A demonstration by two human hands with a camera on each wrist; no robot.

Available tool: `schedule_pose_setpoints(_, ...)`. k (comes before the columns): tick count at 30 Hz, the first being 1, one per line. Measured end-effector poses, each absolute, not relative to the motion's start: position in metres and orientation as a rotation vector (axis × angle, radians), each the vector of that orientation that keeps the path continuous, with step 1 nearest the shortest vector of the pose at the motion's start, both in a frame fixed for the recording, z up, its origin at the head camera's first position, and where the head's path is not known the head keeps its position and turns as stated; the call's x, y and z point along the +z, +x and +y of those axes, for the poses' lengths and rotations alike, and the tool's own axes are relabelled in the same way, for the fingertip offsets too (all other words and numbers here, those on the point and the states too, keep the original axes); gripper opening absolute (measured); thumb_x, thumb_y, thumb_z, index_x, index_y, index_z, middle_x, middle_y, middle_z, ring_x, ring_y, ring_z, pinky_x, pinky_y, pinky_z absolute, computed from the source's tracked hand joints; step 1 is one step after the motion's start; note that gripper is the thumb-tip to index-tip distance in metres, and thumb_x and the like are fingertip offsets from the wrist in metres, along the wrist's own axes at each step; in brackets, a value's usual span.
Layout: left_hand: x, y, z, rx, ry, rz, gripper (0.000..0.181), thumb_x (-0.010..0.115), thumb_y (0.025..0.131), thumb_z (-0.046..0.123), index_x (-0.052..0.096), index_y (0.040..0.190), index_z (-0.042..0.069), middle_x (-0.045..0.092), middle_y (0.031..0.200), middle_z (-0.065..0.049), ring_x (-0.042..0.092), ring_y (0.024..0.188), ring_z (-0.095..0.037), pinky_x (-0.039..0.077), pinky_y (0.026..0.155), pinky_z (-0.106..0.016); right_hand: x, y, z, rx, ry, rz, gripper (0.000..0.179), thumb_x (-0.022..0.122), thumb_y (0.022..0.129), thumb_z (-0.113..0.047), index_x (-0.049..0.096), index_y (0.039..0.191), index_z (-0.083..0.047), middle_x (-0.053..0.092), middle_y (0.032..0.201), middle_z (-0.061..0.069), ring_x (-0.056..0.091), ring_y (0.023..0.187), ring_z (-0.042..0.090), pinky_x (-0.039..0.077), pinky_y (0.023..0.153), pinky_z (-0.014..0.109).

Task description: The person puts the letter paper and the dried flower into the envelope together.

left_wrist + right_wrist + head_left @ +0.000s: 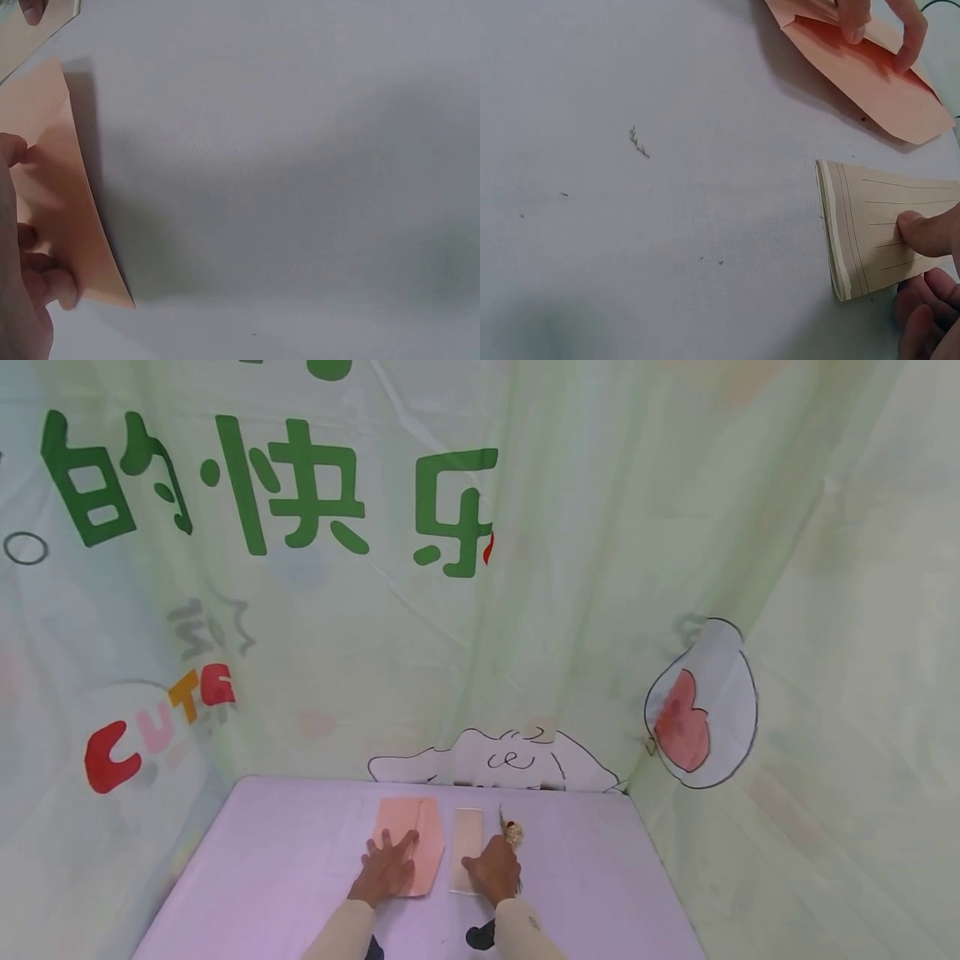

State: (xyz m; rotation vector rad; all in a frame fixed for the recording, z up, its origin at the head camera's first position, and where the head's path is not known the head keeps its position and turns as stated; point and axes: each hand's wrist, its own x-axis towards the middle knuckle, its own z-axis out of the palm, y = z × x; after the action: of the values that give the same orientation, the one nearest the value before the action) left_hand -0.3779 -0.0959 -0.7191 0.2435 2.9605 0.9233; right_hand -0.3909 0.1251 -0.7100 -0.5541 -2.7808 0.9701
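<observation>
A pink envelope (426,852) lies on the table. My left hand (386,867) rests on it with fingers spread; in the right wrist view two fingertips (907,60) touch the envelope (889,97) along its opening. To its right is a folded sheet of cream lined letter paper (468,831). My right hand (497,868) pinches the paper's right edge, the thumb on top of the printed lines (870,225) and the other fingers curled by the edge. A small dried flower sprig (513,832) lies just beyond the right hand, partly hidden by it.
The table (300,827) has a pale lilac cover. A small twisted plant bit (637,142) and tiny dark crumbs lie on it. Printed curtains (420,660) hang at the back and both sides. A dark object (480,937) shows beside the right sleeve.
</observation>
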Motion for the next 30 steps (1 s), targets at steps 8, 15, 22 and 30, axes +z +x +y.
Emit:
schedule_pose_setpoints(8,-0.703,-0.373,-0.093,0.868,0.198,2.927,0.048,0.060,0.106,0.022,0.052,0.153,0.018,0.034,0.162,-0.051,0.030,0.142,-0.083,0.029,0.114,-0.089,-0.713,-0.389,0.130,1.244,-0.719,-2.630,0.020,0.085,0.086,-0.008,0.073,0.096,0.005,0.074,0.085,0.016,0.070,0.075,0.030,0.060,0.077,0.053)
schedule_pose_setpoints(15,-0.698,-0.370,-0.095,0.855,0.215,2.945,0.047,0.062,0.106,0.022,0.053,0.152,0.017,0.037,0.160,-0.051,0.035,0.140,-0.082,0.033,0.112,-0.089,-0.715,-0.391,0.136,1.416,-0.670,-2.516,0.012,0.080,0.088,-0.010,0.076,0.087,0.002,0.076,0.080,0.014,0.070,0.072,0.026,0.057,0.067,0.044)
schedule_pose_setpoints(22,-0.701,-0.370,-0.096,0.872,0.233,2.956,0.048,0.059,0.106,0.021,0.051,0.153,0.017,0.035,0.160,-0.051,0.033,0.140,-0.083,0.031,0.112,-0.089,-0.704,-0.397,0.140,1.613,-0.678,-2.327,0.017,0.079,0.082,-0.010,0.082,0.086,0.006,0.080,0.087,0.017,0.071,0.082,0.026,0.058,0.078,0.042)
schedule_pose_setpoints(30,-0.711,-0.373,-0.095,0.864,0.230,2.967,0.047,0.061,0.106,0.021,0.051,0.152,0.019,0.037,0.160,-0.051,0.034,0.141,-0.083,0.032,0.112,-0.089,-0.683,-0.401,0.138,1.967,-0.695,-2.068,0.012,0.079,0.090,0.001,0.080,0.096,0.011,0.066,0.065,0.000,0.055,0.058,0.009,0.043,0.051,0.019)
